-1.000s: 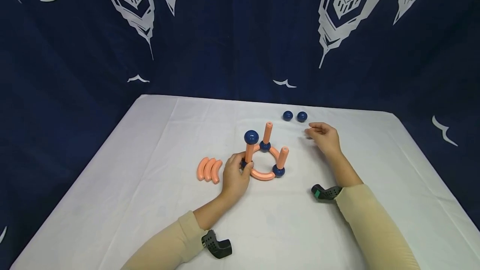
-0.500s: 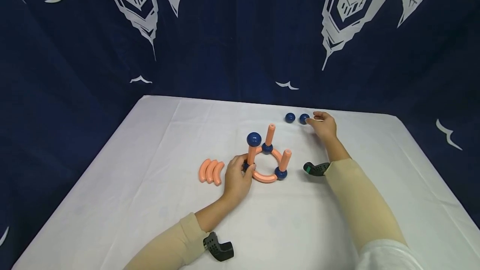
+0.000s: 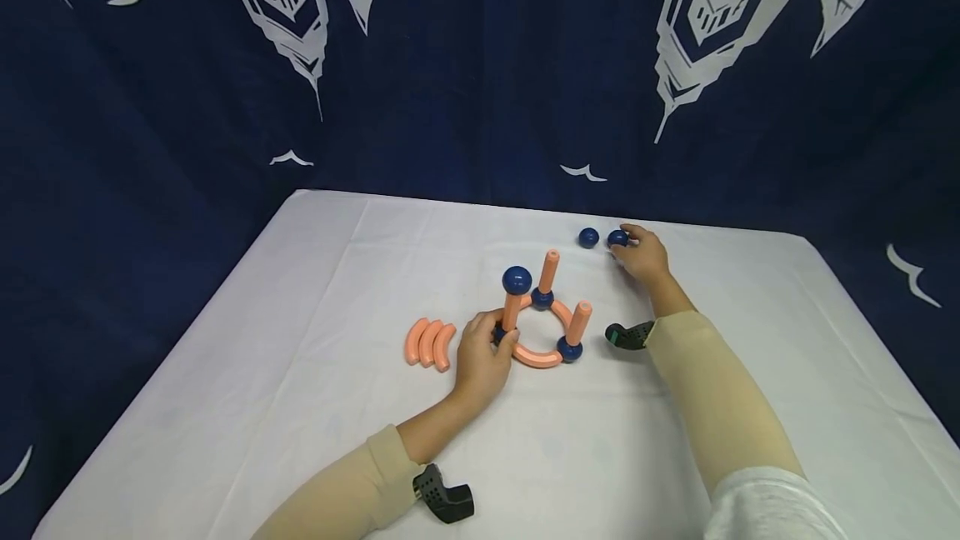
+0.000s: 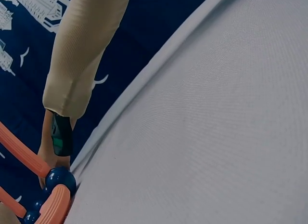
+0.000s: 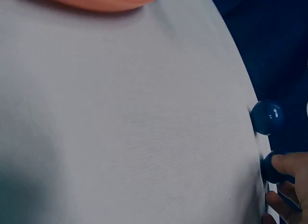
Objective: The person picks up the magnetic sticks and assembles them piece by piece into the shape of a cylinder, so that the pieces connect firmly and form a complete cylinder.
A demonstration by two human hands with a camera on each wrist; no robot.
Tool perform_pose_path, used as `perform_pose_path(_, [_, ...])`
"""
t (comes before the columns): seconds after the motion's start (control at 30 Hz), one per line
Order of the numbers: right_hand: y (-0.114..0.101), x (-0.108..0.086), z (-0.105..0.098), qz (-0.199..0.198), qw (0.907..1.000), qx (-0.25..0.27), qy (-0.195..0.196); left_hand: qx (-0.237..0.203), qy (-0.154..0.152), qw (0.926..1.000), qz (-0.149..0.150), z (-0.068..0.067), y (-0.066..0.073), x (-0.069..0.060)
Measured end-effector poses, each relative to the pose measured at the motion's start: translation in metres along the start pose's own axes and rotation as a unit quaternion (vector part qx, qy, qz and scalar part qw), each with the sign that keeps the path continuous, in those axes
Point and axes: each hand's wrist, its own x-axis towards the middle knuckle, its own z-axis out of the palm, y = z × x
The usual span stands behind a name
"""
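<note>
A frame of curved orange sticks (image 3: pixel 537 359) and blue balls forms a ring on the table. Three straight orange rods rise from it: a rear rod (image 3: pixel 549 272), a right rod (image 3: pixel 578 323) and a left rod (image 3: pixel 512 312) topped by a blue ball (image 3: pixel 517 280). My left hand (image 3: pixel 480 363) grips the frame at its left corner, fingers and thumb around the lower ball, which is partly hidden. At the far side, my right hand (image 3: pixel 647 257) pinches a loose blue ball (image 5: pixel 273 170) between thumb and fingers. Another loose blue ball (image 3: pixel 588 237) sits just left of it.
Three curved orange sticks (image 3: pixel 427 344) lie side by side, left of the frame. A white cloth covers the table (image 3: pixel 337 273), and a dark blue patterned curtain (image 3: pixel 450 90) hangs behind its far edge. Each wrist carries a black camera mount.
My right hand has reached forward to the right loose ball and closed its thumb and fingers on it. The left hand keeps its grip on the frame; the head view shifts slightly.
</note>
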Motion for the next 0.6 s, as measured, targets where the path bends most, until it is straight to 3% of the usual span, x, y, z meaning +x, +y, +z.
perform_pose_path(0.17, [0.004,-0.003,0.002,-0.006,0.9991,-0.022,0.036,0.003,0.002,1.0,0.006,0.002,0.0,-0.001])
perform_pose_path(0.4, [0.007,-0.012,0.003,0.028,0.9953,0.033,0.086,-0.005,-0.005,0.9999,-0.007,0.002,0.001,0.0])
perform_pose_path(0.6, [0.011,-0.018,0.006,0.03,0.9905,0.081,0.107,0.003,-0.001,1.0,0.0,0.0,0.001,0.0])
